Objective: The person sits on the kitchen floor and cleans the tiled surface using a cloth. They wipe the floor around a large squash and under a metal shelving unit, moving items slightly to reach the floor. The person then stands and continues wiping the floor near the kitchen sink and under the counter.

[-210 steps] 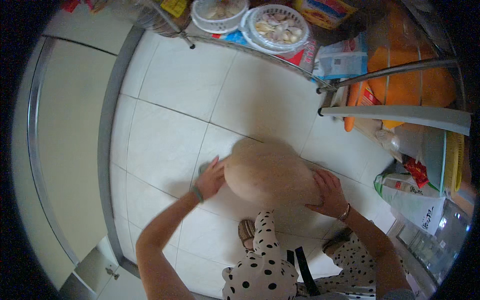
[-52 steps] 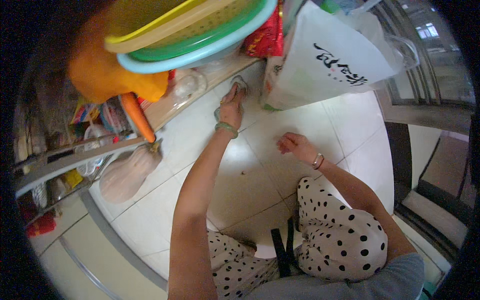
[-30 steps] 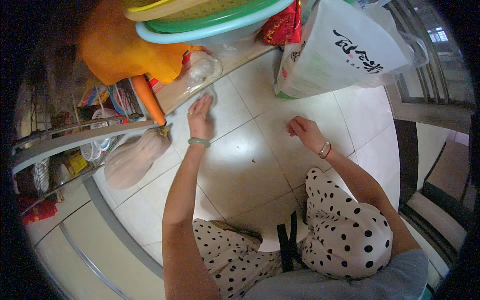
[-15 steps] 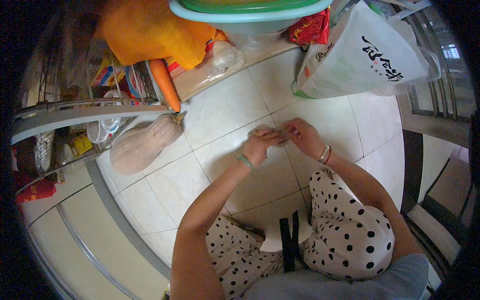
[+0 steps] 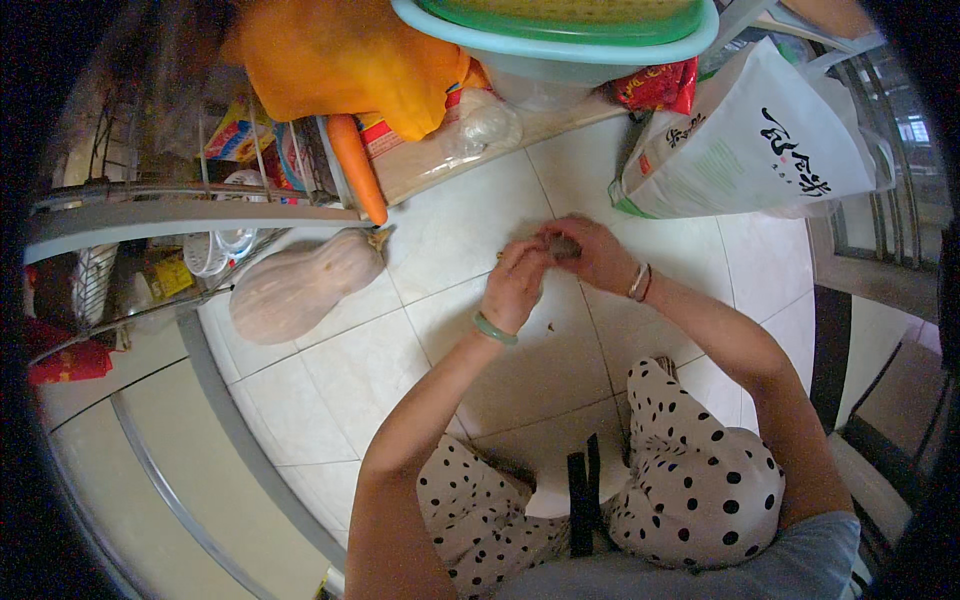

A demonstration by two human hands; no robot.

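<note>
My left hand point(image 5: 514, 287) and my right hand point(image 5: 594, 256) meet above the pale tiled floor, with a small brown-grey lump point(image 5: 564, 246) between them. The fingers of my right hand curl round the lump from its right and far side. My left fingers are bent and pressed against its left side. Fingers cover most of it, so its kind is not clear. A small dark crumb point(image 5: 550, 326) shows below my hands, between my forearms. To the left, a pale butternut squash point(image 5: 305, 287) lies on the tiles, its stem toward my hands.
At far left stands a wire rack point(image 5: 190, 208) with packets, and a carrot point(image 5: 357, 170) sticks out beside it. An orange cloth point(image 5: 350, 70) hangs over a low board. Beyond are a light-blue basin point(image 5: 560, 45), a red packet point(image 5: 657, 87) and a white bag point(image 5: 740, 150).
The whole view has shifted, so surrounding things sit farther right. My hands, blurred before, are sharper and a little farther from me. The dark crumb shows only now.
</note>
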